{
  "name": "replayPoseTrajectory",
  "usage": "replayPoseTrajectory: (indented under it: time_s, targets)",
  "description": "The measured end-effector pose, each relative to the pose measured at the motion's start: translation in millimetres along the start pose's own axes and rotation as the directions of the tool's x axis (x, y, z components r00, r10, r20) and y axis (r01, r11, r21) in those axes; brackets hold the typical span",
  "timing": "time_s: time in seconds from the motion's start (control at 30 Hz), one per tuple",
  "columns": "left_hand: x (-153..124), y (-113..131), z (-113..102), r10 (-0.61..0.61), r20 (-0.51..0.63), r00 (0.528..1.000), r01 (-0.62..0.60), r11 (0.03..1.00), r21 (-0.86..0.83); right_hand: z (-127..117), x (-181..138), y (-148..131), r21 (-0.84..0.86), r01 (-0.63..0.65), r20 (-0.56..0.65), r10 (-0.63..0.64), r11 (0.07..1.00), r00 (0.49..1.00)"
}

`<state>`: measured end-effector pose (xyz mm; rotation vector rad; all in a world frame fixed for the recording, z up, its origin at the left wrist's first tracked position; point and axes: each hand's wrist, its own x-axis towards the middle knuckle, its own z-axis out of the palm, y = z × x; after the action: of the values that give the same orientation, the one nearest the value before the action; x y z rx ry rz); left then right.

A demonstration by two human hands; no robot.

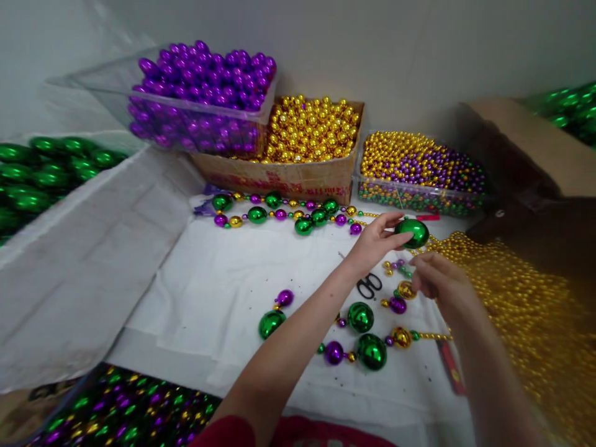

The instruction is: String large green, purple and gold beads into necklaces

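Observation:
My left hand (379, 239) grips a large shiny green ball bead (413, 233) between thumb and fingers, above the right part of the white cloth (209, 267). Just below and to the right is my right hand (437, 276), its fingers curled and pinched together; what they hold, if anything, is too small to make out. Beside it lie a gold bead (406, 290) and a purple bead (397, 304). Nearer to me a bead strand with a large green bead (371, 352) runs across the cloth, partly hidden by my left forearm. Black-handled scissors (369, 286) lie left of my right hand.
Behind stand a clear bin of purple beads (205, 81), a cardboard box (279, 177) of gold beads and a tray of mixed small beads (419, 164). A finished-looking strand (257, 215) lies before them. Gold bead chains (507, 298) are heaped at right. A red-handled tool (451, 366) lies near.

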<state>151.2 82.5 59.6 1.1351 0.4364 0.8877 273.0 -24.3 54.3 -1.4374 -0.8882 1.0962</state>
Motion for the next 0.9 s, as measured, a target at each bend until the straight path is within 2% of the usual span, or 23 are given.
replayPoseTrajectory:
  time_s: [0.23, 0.43, 0.57, 0.73, 0.83, 0.9]
  targets:
    - [22.3, 5.5, 17.9, 0.031, 0.053, 0.998, -0.034, 0.998, 0.059, -14.9, 4.7, -18.4, 0.013, 0.059, -0.051, -0.058, 0.998, 0.997]
    - [38.0, 24.8, 41.8, 0.179, 0.170, 0.969, -0.197, 0.976, 0.094, -25.6, 0.1, -41.1, 0.055, 0.175, -0.103, -0.169, 0.983, 0.980]
    - [39.2, 22.6, 46.3, 0.223, 0.187, 0.957, -0.246, 0.963, 0.111, -25.7, -4.2, -44.4, 0.042, 0.189, -0.148, -0.181, 0.981, 0.972]
    - [26.7, 3.6, 29.1, 0.106, 0.051, 0.993, -0.111, 0.987, 0.116, -18.4, -9.2, -28.3, -0.079, 0.053, -0.122, -0.062, 0.995, 0.991]
    - [11.8, -4.3, -0.1, 0.046, -0.138, 0.989, -0.040, 0.998, 0.050, -23.8, -15.9, -8.1, -0.162, -0.081, -0.044, 0.075, 0.983, 0.996]
    - [-1.7, -9.1, -28.9, 0.019, -0.301, 0.953, -0.008, 0.999, 0.040, -32.9, -22.4, 5.4, -0.185, -0.162, 0.012, 0.168, 0.969, 0.986]
